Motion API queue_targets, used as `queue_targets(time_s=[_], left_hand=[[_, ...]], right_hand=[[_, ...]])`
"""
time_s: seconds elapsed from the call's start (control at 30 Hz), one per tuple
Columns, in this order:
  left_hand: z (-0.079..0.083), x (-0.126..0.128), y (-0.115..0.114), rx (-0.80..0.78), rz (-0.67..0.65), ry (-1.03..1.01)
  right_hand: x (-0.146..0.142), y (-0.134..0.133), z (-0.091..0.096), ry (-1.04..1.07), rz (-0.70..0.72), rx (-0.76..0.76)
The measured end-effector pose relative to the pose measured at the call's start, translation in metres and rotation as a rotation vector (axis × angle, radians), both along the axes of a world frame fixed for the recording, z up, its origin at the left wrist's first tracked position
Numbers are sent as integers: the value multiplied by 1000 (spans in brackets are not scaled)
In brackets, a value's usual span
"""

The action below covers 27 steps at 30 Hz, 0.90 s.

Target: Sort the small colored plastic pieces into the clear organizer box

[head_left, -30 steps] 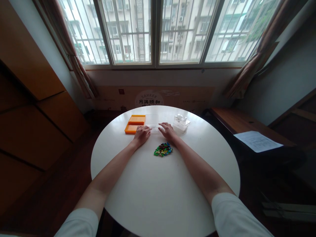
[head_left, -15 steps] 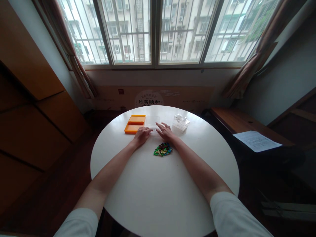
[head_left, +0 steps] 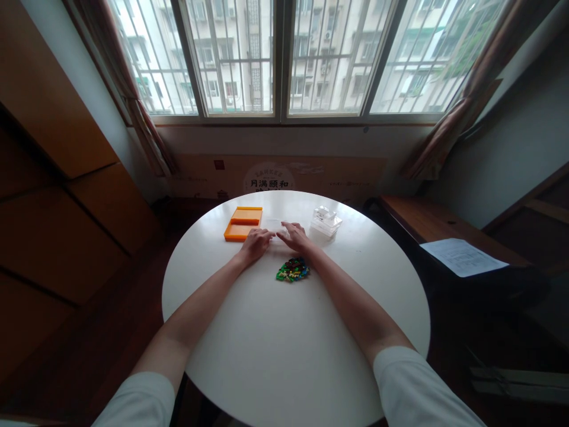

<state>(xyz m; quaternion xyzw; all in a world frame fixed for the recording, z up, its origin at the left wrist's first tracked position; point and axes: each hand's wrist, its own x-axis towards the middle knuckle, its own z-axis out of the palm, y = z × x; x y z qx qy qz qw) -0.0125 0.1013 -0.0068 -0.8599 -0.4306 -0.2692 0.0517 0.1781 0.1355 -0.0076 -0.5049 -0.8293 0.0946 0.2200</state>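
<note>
A small clear plastic box (head_left: 274, 225) lies on the white table between my hands, partly hidden by them and hard to make out. My left hand (head_left: 256, 244) has its fingers curled against the near left side of the box. Over its right side, my right hand (head_left: 293, 236) reaches with fingers stretched out. Close in front of my right wrist lies a pile of small green, dark red, yellow and blue building bricks (head_left: 292, 270). An orange tray (head_left: 243, 230) with a raised divider sits just beyond my left hand.
Several stacked clear plastic boxes (head_left: 326, 223) stand right of my right hand. The round white table (head_left: 284, 350) has a curved edge all round. A printed sheet (head_left: 462, 257) lies on a wooden bench (head_left: 418, 216) at the right.
The clear panel that stood up behind my hands has come down. My right hand has moved slightly left, nearer my left hand. The bricks and tray stay put.
</note>
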Motion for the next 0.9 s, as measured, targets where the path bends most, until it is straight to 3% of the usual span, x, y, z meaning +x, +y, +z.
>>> queue_targets(time_s=[0.33, 0.9], left_hand=[[-5, -1, 2, 42, 123, -71], [-3, -2, 3, 19, 40, 27]], right_hand=[[1, -3, -2, 15, 57, 19], [2, -4, -2, -9, 45, -15]])
